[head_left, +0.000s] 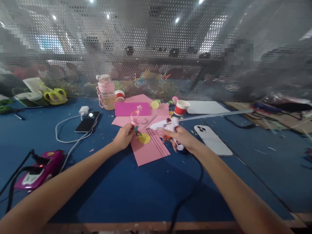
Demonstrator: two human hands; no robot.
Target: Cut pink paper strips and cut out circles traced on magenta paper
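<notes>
At frame centre, the right hand (181,136) grips a white glue gun (168,126), its long axis pointing left toward the pink paper loop (136,119) pinched in the left hand (124,137) fingers, just beside the nozzle, above pink paper (151,151).

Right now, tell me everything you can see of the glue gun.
The glue gun is small, white and looks plastic. The right hand grips its handle, a finger by the orange trigger. It lies nearly level above the pink paper, its nozzle pointing left toward the pink paper loop pinched in the left hand. A clear glue stick juts from its back to the right. A black cord seems to run down from the handle.
</notes>
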